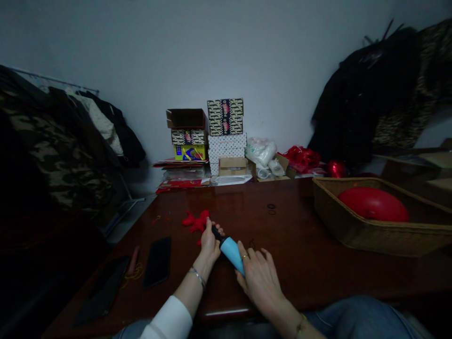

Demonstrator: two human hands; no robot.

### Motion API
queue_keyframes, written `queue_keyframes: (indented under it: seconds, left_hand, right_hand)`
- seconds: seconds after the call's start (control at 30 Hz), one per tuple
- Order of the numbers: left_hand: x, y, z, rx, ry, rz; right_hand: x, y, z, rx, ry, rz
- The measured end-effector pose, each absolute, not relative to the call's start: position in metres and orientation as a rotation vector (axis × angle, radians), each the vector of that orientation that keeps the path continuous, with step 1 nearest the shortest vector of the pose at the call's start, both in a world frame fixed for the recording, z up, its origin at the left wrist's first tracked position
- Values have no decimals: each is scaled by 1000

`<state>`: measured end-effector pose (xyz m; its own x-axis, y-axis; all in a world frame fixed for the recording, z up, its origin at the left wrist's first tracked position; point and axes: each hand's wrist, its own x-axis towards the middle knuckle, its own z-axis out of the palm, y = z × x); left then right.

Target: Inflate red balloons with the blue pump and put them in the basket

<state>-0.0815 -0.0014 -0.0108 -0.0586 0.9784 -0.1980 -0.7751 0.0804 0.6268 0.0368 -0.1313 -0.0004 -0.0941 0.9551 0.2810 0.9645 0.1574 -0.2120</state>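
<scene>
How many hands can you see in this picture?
2. The left hand is at the dark tip of the light blue tool, beside the red pieces; the right hand holds its blue body nearer the table edge. No others show.

The pump [231, 253] is light blue with a black nozzle [216, 233]; the small balloons [200, 220] are red, as is the big balloon [375, 204]. The table [240, 207] is reddish brown, the basket [353, 238] tan, the phone [157, 263] black, the sleeve [171, 320] white. One box [226, 147] is white with small dots; one jacket [60, 174] wears camouflage — green and brown.
</scene>
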Motion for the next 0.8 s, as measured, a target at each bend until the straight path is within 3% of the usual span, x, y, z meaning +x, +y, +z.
queue_keyframes:
  seconds: [0.53, 0.8]
  left_hand:
    - [-101, 9, -9, 263, 582, 1470]
    - [-93, 5, -14, 194, 585, 1427]
  right_hand:
    - [73, -195, -16, -1768, -2100, -73]
    - [67, -190, 3, -1834, -2127, -177]
